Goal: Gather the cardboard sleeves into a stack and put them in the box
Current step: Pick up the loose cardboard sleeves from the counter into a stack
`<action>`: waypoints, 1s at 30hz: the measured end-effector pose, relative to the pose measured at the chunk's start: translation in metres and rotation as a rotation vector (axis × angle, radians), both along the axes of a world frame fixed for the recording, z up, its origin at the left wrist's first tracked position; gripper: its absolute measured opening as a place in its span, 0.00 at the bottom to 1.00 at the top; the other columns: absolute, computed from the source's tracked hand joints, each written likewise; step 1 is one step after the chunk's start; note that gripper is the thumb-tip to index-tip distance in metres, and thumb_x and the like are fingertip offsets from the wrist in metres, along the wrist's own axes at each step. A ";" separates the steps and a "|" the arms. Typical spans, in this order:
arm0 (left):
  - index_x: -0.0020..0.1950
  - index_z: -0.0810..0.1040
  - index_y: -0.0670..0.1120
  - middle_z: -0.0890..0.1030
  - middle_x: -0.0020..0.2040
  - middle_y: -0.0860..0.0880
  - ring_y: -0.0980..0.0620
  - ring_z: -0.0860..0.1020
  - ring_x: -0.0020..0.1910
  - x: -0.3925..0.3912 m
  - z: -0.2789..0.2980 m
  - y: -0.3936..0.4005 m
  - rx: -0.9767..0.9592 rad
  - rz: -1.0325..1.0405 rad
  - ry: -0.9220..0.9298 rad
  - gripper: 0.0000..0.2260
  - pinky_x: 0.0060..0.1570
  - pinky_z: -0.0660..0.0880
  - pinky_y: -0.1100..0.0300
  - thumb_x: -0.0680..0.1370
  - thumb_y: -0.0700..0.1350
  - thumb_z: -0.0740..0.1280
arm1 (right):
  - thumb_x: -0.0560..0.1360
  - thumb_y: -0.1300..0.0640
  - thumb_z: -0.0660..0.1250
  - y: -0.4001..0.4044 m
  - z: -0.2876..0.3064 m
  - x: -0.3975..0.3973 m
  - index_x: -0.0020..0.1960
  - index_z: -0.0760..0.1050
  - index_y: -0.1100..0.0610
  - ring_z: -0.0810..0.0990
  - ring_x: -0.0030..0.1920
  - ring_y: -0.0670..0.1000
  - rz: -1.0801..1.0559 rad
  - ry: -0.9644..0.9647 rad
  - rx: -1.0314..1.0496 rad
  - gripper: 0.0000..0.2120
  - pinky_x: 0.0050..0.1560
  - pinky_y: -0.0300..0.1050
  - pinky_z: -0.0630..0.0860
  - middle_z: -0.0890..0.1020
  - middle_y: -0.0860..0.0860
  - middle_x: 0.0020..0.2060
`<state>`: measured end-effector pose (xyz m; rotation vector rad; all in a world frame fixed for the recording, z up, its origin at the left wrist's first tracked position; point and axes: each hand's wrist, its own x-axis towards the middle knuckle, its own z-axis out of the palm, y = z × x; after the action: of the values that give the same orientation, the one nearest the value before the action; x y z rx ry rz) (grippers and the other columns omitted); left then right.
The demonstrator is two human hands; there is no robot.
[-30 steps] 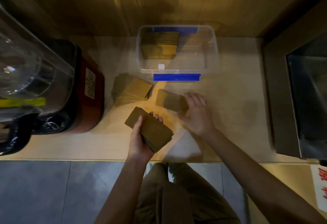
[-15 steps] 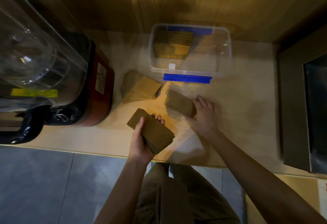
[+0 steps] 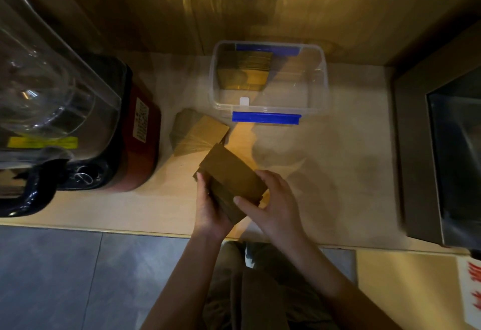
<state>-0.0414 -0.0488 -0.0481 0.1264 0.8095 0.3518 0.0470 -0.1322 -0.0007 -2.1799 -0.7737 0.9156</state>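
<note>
Where one sleeve lay: bare counter; both hands on stack.

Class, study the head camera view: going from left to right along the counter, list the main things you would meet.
Blender → loose pile of cardboard sleeves → clear plastic box → dark appliance at the right edge. The held stack is left out: it overlaps the pile and the box from left to right.

I see bare counter from 12 to 3 o'clock of my hands, an open lane up to the clear box. Box mouth uncovered; sleeves inside fill its left part. Loose sleeve pile blocks 11 o'clock. Blender walls off 9 o'clock, steel appliance 3 o'clock.
</note>
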 end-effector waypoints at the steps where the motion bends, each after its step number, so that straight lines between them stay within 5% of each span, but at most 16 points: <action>1: 0.60 0.76 0.47 0.85 0.48 0.45 0.45 0.79 0.52 0.002 0.000 0.000 -0.002 -0.012 -0.008 0.36 0.49 0.76 0.46 0.60 0.69 0.59 | 0.67 0.41 0.69 -0.001 -0.002 -0.004 0.67 0.66 0.54 0.66 0.64 0.48 0.006 -0.033 -0.017 0.33 0.60 0.41 0.67 0.69 0.51 0.66; 6: 0.53 0.78 0.47 0.84 0.47 0.48 0.50 0.81 0.48 0.008 0.002 -0.006 0.013 -0.017 -0.103 0.30 0.46 0.79 0.53 0.63 0.68 0.60 | 0.62 0.33 0.58 -0.003 -0.009 -0.010 0.66 0.67 0.52 0.65 0.65 0.49 0.015 -0.192 0.005 0.37 0.62 0.42 0.64 0.69 0.50 0.66; 10: 0.52 0.77 0.48 0.82 0.47 0.50 0.52 0.80 0.49 0.012 0.002 -0.011 0.073 -0.063 -0.179 0.25 0.47 0.79 0.56 0.59 0.55 0.76 | 0.63 0.34 0.60 -0.008 -0.014 -0.015 0.65 0.68 0.53 0.68 0.64 0.51 0.078 -0.290 0.016 0.36 0.62 0.45 0.64 0.72 0.51 0.64; 13: 0.51 0.77 0.48 0.81 0.48 0.51 0.52 0.79 0.50 0.012 -0.001 -0.011 0.077 -0.069 -0.200 0.21 0.49 0.78 0.54 0.59 0.46 0.74 | 0.63 0.34 0.62 -0.014 -0.017 -0.012 0.65 0.68 0.53 0.67 0.64 0.50 0.053 -0.273 0.038 0.36 0.62 0.46 0.66 0.72 0.51 0.64; 18: 0.48 0.79 0.48 0.81 0.49 0.50 0.51 0.78 0.53 0.011 0.003 -0.010 0.097 -0.056 -0.170 0.14 0.56 0.70 0.48 0.65 0.43 0.61 | 0.68 0.47 0.72 -0.020 -0.017 -0.004 0.62 0.69 0.54 0.72 0.59 0.48 -0.386 0.345 0.134 0.26 0.57 0.45 0.71 0.74 0.47 0.57; 21: 0.47 0.80 0.48 0.82 0.50 0.49 0.49 0.76 0.56 0.016 0.004 -0.010 0.147 -0.048 -0.123 0.14 0.57 0.69 0.49 0.67 0.42 0.58 | 0.70 0.53 0.70 -0.022 -0.020 0.007 0.54 0.73 0.58 0.80 0.42 0.48 -0.631 0.830 0.106 0.16 0.45 0.43 0.74 0.81 0.51 0.40; 24: 0.46 0.80 0.49 0.82 0.51 0.49 0.50 0.76 0.52 0.021 0.005 -0.010 0.239 -0.082 -0.076 0.14 0.56 0.70 0.50 0.66 0.42 0.59 | 0.68 0.53 0.68 -0.028 -0.025 0.014 0.60 0.72 0.58 0.82 0.51 0.53 -0.607 1.218 0.200 0.22 0.54 0.50 0.77 0.83 0.56 0.51; 26: 0.49 0.79 0.49 0.82 0.53 0.49 0.49 0.76 0.52 0.024 0.007 -0.010 0.304 -0.127 -0.049 0.15 0.58 0.70 0.49 0.67 0.42 0.59 | 0.66 0.56 0.68 -0.027 -0.028 0.017 0.61 0.70 0.58 0.80 0.57 0.55 -0.542 1.289 0.240 0.24 0.56 0.50 0.78 0.81 0.58 0.57; 30: 0.57 0.75 0.47 0.78 0.56 0.44 0.46 0.74 0.57 0.022 0.007 -0.004 0.418 -0.247 -0.010 0.19 0.61 0.68 0.48 0.66 0.42 0.64 | 0.65 0.61 0.70 -0.023 -0.032 0.028 0.56 0.75 0.57 0.83 0.51 0.52 -0.439 1.171 0.228 0.19 0.46 0.43 0.82 0.85 0.53 0.48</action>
<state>-0.0197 -0.0527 -0.0409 0.6092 0.6923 0.2827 0.0751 -0.1554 -0.0324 -1.1764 0.1675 1.4898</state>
